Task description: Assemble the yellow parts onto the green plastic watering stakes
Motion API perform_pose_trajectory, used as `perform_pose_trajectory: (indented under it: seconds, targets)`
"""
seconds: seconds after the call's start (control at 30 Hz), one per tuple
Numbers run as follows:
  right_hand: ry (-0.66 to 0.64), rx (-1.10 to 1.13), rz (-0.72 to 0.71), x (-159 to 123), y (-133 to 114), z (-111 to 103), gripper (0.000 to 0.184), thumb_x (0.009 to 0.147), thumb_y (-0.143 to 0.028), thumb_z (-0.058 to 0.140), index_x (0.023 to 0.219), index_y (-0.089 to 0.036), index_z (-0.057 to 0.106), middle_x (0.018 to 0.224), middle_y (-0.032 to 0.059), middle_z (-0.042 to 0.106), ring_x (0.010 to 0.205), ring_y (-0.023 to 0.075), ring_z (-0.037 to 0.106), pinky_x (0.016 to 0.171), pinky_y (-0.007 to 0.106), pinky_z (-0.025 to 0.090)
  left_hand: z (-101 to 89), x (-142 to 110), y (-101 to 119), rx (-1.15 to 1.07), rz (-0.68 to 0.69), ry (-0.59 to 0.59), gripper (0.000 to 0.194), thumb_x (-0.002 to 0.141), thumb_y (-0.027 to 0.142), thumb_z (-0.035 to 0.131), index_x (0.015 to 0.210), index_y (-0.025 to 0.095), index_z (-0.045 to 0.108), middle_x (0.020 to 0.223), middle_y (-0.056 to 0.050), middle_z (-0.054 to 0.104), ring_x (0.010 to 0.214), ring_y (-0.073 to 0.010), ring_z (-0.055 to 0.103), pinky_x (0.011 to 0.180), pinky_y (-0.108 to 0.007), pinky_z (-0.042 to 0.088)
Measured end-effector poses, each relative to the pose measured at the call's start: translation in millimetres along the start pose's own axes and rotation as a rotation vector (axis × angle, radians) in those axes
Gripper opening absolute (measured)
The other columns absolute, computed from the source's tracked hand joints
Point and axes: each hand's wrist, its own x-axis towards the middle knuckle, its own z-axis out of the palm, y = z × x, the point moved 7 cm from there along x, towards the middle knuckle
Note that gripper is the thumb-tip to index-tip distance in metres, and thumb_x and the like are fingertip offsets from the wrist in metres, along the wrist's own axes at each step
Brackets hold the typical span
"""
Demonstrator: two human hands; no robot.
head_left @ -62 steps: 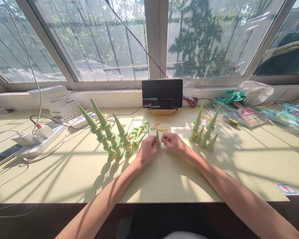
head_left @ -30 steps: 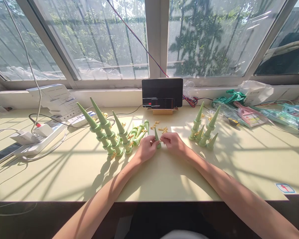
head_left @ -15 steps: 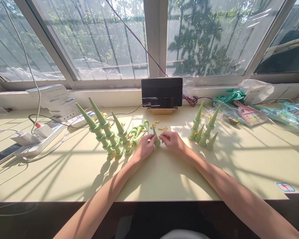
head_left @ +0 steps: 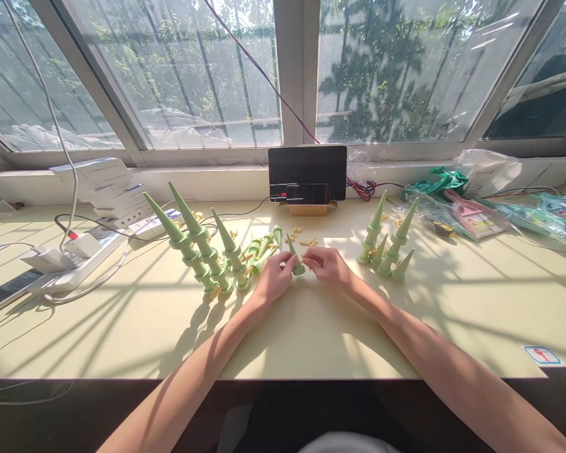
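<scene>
Between my hands a small green cone (head_left: 293, 250) stands on the table, its tip leaning a little left. My left hand (head_left: 276, 277) is closed around its left side. At its right side is my right hand (head_left: 329, 267), fingertips pinched by a tiny yellowish piece that is mostly hidden. Several loose green parts (head_left: 263, 245) lie just beyond my left hand. A few small yellow pieces (head_left: 308, 243) are scattered behind the cone. Tall stacked green spires (head_left: 207, 256) rise to the left, and shorter green spires (head_left: 393, 253) stand to the right.
A black tablet (head_left: 307, 165) leans upright at the back, with a phone (head_left: 307, 193) before it. On the left are a power strip (head_left: 78, 267), cables and white boxes (head_left: 106, 189). Plastic bags (head_left: 478, 217) and a yellow-black tool (head_left: 439, 228) lie at the right.
The green cone's tip has tilted slightly to the left. Both hands stay in nearly the same place, and the view has shifted very little.
</scene>
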Motion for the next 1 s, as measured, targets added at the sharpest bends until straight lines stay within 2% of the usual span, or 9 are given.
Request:
perform_pose_trajectory:
  seconds: [0.17, 0.4, 0.77, 1.0]
  targets:
    - [0.0, 0.013, 0.043, -0.3, -0.5, -1.4, 0.02, 0.086, -0.027, 0.053, 0.068, -0.019, 0.052, 0.058, -0.0044, 0.043, 0.056, 0.011, 0.035, 0.055, 0.026, 0.029, 0.4, -3.0, 4.0, 0.025, 0.011, 0.01, 0.033, 0.091, 0.04, 0.049, 0.065, 0.02, 0.044, 0.057, 0.005, 0.035, 0.048, -0.0095, 0.036, 0.047, -0.025, 0.027]
    - [0.0, 0.067, 0.094, 0.2, 4.3, 0.4, 0.019, 0.085, -0.028, 0.054, 0.068, -0.019, 0.054, 0.059, -0.0031, 0.048, 0.055, 0.0117, 0.04, 0.054, 0.025, 0.032, -1.4, -5.8, 8.5, 0.064, 0.034, 0.044, 0.031, 0.09, 0.039, 0.049, 0.067, 0.02, 0.044, 0.06, 0.005, 0.035, 0.047, -0.0078, 0.031, 0.047, -0.025, 0.024]
    - [0.016, -0.032, -0.05, 0.0, -6.4, 0.4, 0.022, 0.087, -0.026, 0.052, 0.066, -0.019, 0.048, 0.059, -0.0034, 0.044, 0.057, 0.0114, 0.035, 0.056, 0.026, 0.03, 1.4, -1.0, -0.9, -0.111, -0.05, -0.014, 0.036, 0.087, 0.046, 0.052, 0.065, 0.019, 0.047, 0.056, 0.006, 0.034, 0.045, -0.0073, 0.036, 0.045, -0.023, 0.029]
    - [0.01, -0.03, -0.024, -1.0, -2.3, 3.1, 0.022, 0.088, -0.027, 0.053, 0.068, -0.019, 0.05, 0.06, -0.0033, 0.046, 0.056, 0.0112, 0.035, 0.056, 0.025, 0.03, 1.4, -1.7, -1.6, -0.128, -0.082, -0.017, 0.036, 0.086, 0.047, 0.053, 0.064, 0.019, 0.046, 0.054, 0.006, 0.034, 0.043, -0.0077, 0.035, 0.045, -0.024, 0.03]
